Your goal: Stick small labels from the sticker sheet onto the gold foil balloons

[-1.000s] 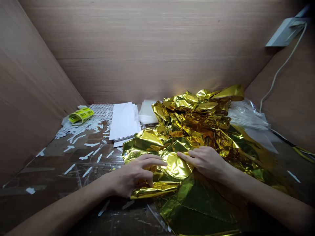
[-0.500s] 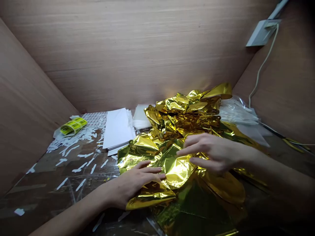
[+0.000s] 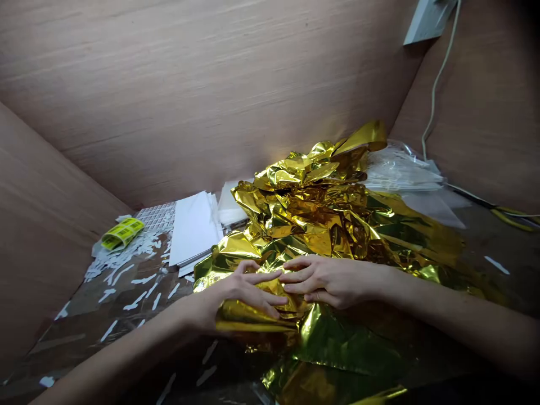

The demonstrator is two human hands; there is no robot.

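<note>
Wood-walled booth [image 3: 169, 112], surface [image 3: 71, 343] littered with paper scraps [image 3: 135, 289]; gold foil [image 3: 304, 225] heaped mid-surface, mostly crumpled, none smoothed out. Left hand [image 3: 248, 292] and right hand [image 3: 333, 281] meet at its near edge, both grips closed on a foil fold [image 3: 253, 324].

Stacked white paper sheets [image 3: 193, 229] just beside a grid-printed label sheet [image 3: 155, 217], a roll of yellow labels [image 3: 122, 234] further left, white strips [image 3: 143, 279] scattered over the scuffed tabletop [image 3: 84, 332], crumpled clear plastic bags [image 3: 400, 174] toward the right, a white cable [image 3: 434, 84] running down the wood-veneer wall [image 3: 485, 101] from a pale wall-mounted box [image 3: 428, 19].
</note>
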